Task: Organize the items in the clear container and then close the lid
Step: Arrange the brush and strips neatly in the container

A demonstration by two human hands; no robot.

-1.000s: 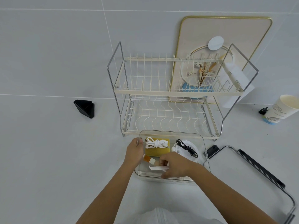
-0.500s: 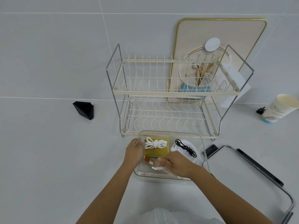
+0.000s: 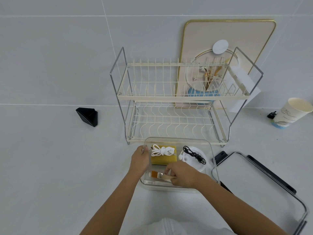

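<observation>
The clear container (image 3: 177,139) sits on the grey surface in front of me. Inside it lie a yellow sponge (image 3: 164,159) topped by a coiled white cord (image 3: 162,150), a white round item (image 3: 194,164) with a black cable (image 3: 194,154) on it, and a small brush (image 3: 157,175) with orange bristles. My left hand (image 3: 139,160) grips the container's left wall. My right hand (image 3: 182,174) is inside, closed on the brush's pale handle. The clear lid (image 3: 254,180) with black latches lies flat to the right.
A two-tier cream dish rack (image 3: 176,99) stands just behind the container. A gold-rimmed tray (image 3: 228,34) leans on the wall behind it. A black wedge (image 3: 88,116) lies at the left, a paper cup (image 3: 292,112) and a small black clip (image 3: 271,114) at the right.
My right hand has turned the brush so it lies flat near the container's front, bristles pointing left. A white strip seen under the hand earlier is out of sight. The left hand stays put.
</observation>
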